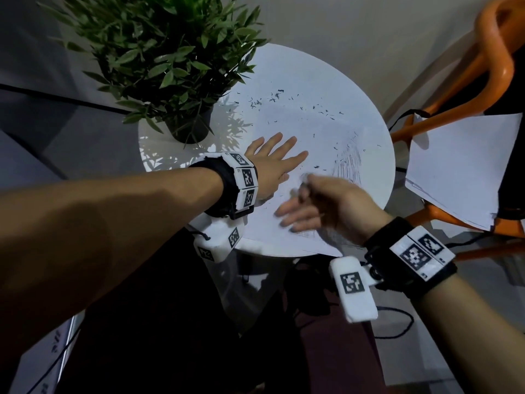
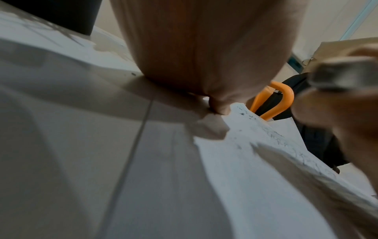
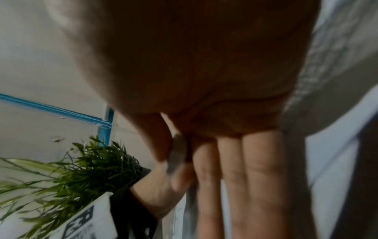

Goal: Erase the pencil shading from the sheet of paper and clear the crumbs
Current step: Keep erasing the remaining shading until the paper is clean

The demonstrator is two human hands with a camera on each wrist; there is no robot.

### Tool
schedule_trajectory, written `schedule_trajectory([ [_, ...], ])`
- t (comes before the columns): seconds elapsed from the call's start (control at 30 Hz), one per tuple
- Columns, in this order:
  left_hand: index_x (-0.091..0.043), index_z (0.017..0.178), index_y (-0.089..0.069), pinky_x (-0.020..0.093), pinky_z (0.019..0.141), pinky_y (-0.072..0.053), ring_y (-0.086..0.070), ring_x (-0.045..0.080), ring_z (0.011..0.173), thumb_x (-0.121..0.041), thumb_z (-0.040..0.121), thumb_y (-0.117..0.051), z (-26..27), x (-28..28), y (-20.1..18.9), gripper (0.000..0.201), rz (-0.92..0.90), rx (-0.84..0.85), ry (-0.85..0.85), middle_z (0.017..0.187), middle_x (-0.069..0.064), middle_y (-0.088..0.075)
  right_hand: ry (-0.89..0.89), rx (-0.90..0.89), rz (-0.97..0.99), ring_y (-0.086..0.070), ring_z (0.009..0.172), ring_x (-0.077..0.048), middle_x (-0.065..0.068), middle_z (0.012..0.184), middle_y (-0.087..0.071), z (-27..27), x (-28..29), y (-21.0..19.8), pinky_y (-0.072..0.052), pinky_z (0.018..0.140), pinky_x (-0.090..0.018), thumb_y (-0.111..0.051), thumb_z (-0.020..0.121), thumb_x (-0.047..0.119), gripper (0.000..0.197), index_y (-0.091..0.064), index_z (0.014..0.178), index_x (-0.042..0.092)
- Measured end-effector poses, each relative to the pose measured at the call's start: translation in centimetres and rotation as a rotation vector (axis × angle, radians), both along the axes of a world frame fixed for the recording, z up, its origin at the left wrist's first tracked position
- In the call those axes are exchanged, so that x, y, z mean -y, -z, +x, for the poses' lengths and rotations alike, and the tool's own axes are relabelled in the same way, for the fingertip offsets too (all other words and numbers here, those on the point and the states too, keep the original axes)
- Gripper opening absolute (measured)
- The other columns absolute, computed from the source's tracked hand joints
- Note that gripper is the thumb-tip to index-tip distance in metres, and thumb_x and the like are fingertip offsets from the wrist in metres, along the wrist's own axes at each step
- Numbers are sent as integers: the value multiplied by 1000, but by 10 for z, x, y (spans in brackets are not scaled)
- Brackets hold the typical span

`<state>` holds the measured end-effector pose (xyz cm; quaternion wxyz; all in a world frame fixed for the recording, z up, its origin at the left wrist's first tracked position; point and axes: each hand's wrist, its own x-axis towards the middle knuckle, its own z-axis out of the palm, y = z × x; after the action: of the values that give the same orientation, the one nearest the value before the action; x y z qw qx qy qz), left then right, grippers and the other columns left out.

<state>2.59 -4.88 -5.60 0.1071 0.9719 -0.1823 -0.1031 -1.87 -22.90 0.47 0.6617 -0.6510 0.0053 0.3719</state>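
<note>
A white sheet of paper point(image 1: 298, 123) lies on a round white table point(image 1: 326, 69). Pencil shading point(image 1: 349, 166) shows on the sheet's right part, and more near its front edge. Dark eraser crumbs point(image 1: 264, 100) are scattered over the far part of the sheet. My left hand point(image 1: 277, 157) lies flat on the paper's left side, fingers straight; its palm point(image 2: 204, 48) fills the left wrist view. My right hand point(image 1: 309, 194) is blurred just left of the shading. It pinches a small grey eraser point(image 3: 178, 155) point(image 2: 343, 72) between thumb and forefinger, the other fingers point(image 3: 259, 177) straight.
A potted green plant point(image 1: 159, 52) stands on the table's left side, close behind my left hand. An orange chair point(image 1: 494, 52) stands to the right with loose white sheets point(image 1: 460, 166) on its seat. The paper's near corner overhangs the table's front edge.
</note>
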Motion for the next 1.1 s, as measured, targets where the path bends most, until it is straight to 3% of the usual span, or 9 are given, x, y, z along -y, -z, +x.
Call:
schedule_trajectory([
  [0.1, -38, 158, 1, 38, 119, 12, 17, 19, 152, -8, 105, -30, -3, 0, 1, 68, -33, 20, -15, 167, -5, 13, -211, -144, -56, -69, 95, -38, -31, 106, -67, -12, -11, 5, -59, 78, -36, -39, 104, 31, 34, -51, 81, 9],
  [0.3, -35, 159, -5, 35, 119, 10, 14, 17, 153, -6, 107, -23, 0, -2, -8, 62, -88, -51, -14, 167, -7, 10, 532, 205, 83, -70, 101, -29, -23, 114, -68, 16, -9, 12, -49, 88, -34, -39, 106, 27, 33, -53, 82, 10],
  [0.4, -33, 159, -10, 31, 118, 10, 12, 15, 153, 1, 104, -22, 2, -5, -4, 66, -176, -56, -24, 167, -9, 6, 384, 31, 161, -64, 107, -46, -28, 112, -67, 4, -9, 8, -52, 95, -53, -43, 103, 32, 30, -49, 83, 11],
  [0.5, -31, 159, -12, 28, 118, 11, 10, 14, 153, 2, 103, -20, -2, -7, -7, 65, -222, -69, -31, 167, -9, 3, 128, -124, 116, -68, 103, -38, -28, 111, -68, -9, -19, 10, -57, 90, -43, -46, 101, 33, 30, -51, 82, 9],
  [0.6, -30, 159, -14, 28, 119, 11, 10, 14, 153, 3, 103, -21, -6, -5, -9, 64, -245, -27, -39, 167, -7, 2, 288, 328, -250, -68, 85, -26, -15, 92, -72, 6, -17, 11, -54, 77, -38, -41, 105, 31, 36, -51, 77, 11],
  [0.67, -30, 159, -14, 31, 120, 10, 11, 15, 153, 0, 105, -21, -6, -5, -10, 62, -232, -47, -43, 167, -7, 2, 25, 771, -759, -62, 77, -28, -6, 77, -66, 18, -10, 3, -46, 70, -38, -36, 104, 37, 38, -50, 76, 15],
  [0.77, -30, 159, -11, 36, 121, 10, 13, 18, 153, -1, 106, -21, -2, -5, -14, 62, -180, -89, -11, 167, -5, 6, -586, 976, -1115, -56, 76, -27, -1, 75, -57, 17, -16, -7, -41, 66, -35, -32, 102, 40, 36, -54, 80, 21],
  [0.97, -29, 160, -10, 38, 121, 9, 12, 21, 153, -2, 105, -22, -3, -3, -13, 62, -129, -53, -6, 167, -2, 6, -862, 1343, -1359, -41, 66, -23, -4, 85, -61, 6, -46, -17, -30, 62, -32, -30, 103, 30, 37, -64, 105, 17],
  [1.1, -29, 160, -6, 39, 120, 10, 14, 21, 153, 0, 103, -26, 0, -3, -7, 67, -96, -39, 5, 167, -2, 8, -1087, 1467, -1410, -21, 42, -20, 0, 58, -48, -11, -48, -13, -16, 47, -27, -43, 96, 29, 29, -58, 73, 19],
])
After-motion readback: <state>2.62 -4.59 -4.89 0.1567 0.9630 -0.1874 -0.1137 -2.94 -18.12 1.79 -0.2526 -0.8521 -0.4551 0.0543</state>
